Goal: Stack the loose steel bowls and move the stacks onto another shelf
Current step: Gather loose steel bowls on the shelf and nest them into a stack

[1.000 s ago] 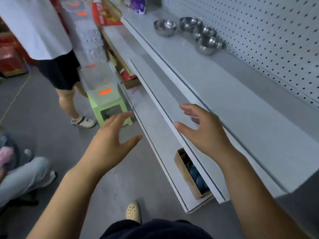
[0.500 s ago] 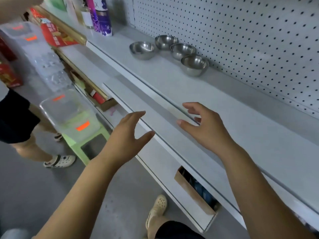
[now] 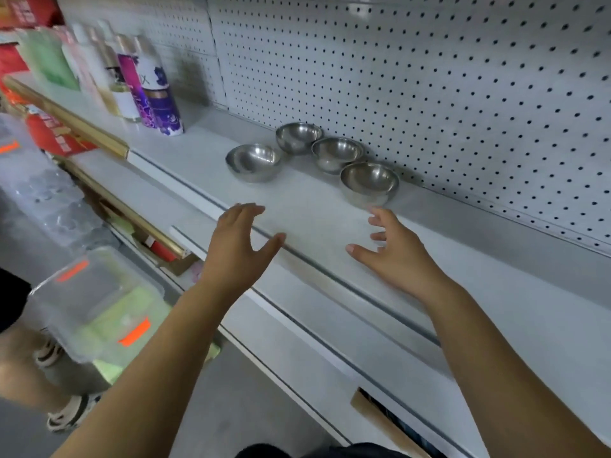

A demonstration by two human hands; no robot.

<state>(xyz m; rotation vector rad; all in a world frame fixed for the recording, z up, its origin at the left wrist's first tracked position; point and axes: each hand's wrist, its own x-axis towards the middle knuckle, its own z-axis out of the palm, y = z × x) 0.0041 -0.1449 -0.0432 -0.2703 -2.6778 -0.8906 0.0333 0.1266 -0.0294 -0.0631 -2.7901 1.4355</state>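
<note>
Four round, shiny steel bowls (image 3: 337, 153) are sitting unstacked on the white shelf (image 3: 314, 213), just ahead of the left hand (image 3: 236, 249) and right hand (image 3: 395, 259), both hovering empty with fingers spread, the right lying nearer the closest bowl (image 3: 369, 183).

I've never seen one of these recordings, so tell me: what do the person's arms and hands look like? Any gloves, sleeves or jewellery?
The left hand and right hand are bare: no gloves, and no ring, watch or bracelet shows. Both forearms are uncovered as far as the picture reaches, with no sleeve in view. A dark garment shows at the bottom edge.
</note>
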